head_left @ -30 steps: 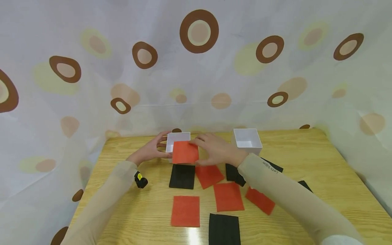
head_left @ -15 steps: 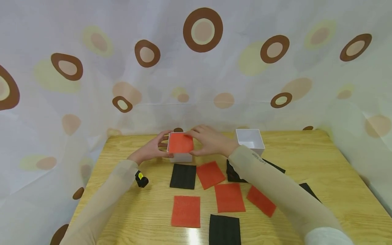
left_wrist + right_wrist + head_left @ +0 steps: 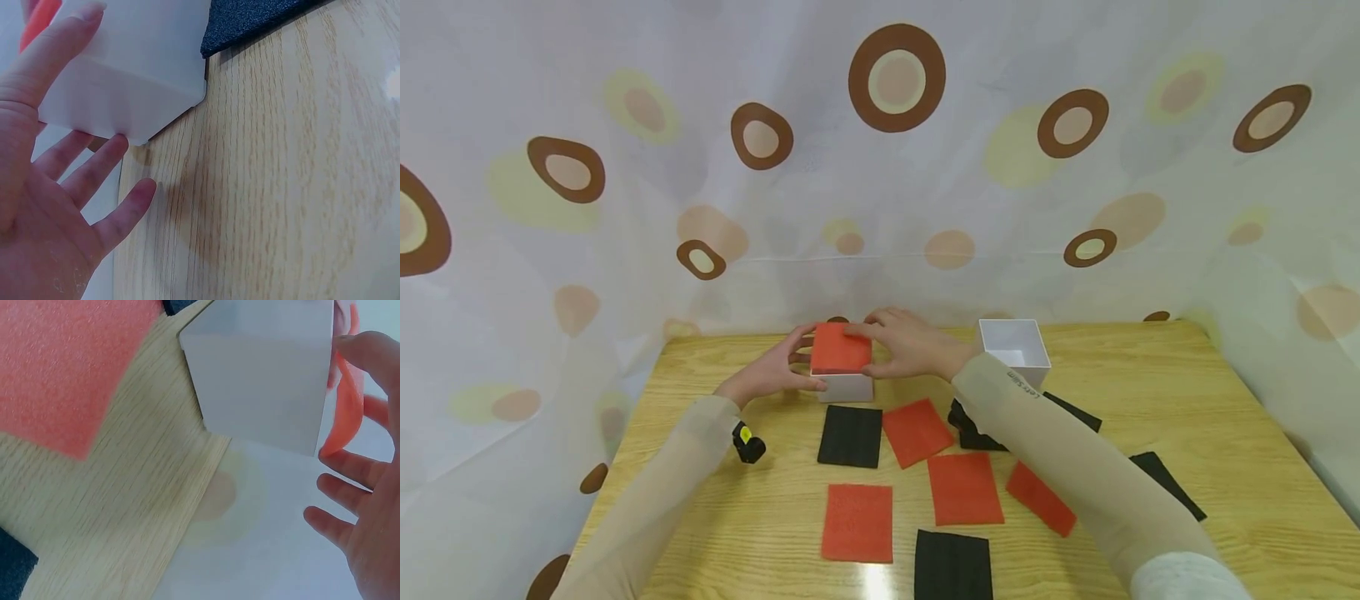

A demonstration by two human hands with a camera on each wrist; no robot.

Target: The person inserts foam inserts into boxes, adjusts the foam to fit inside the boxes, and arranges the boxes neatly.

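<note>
A red foam sheet (image 3: 841,348) lies over the top of a white box (image 3: 847,388) at the back of the wooden table (image 3: 1150,392). My right hand (image 3: 898,342) holds the sheet's far right edge. In the right wrist view the red sheet (image 3: 347,400) bends over the white box's (image 3: 262,375) rim, next to my right hand's fingers (image 3: 340,484). My left hand (image 3: 782,368) rests against the box's left side. In the left wrist view my left thumb (image 3: 44,62) lies flat on the white box's wall (image 3: 137,69), and the other fingers are spread straight.
A second white box (image 3: 1015,343) stands open to the right. Several red sheets (image 3: 964,488) and black sheets (image 3: 850,436) lie scattered in front. A small black object with a yellow dot (image 3: 747,443) sits near my left forearm. A spotted curtain surrounds the table.
My right hand has carried the red sheet up from in front of the left box onto its top. The left hand has stayed at the box's side.
</note>
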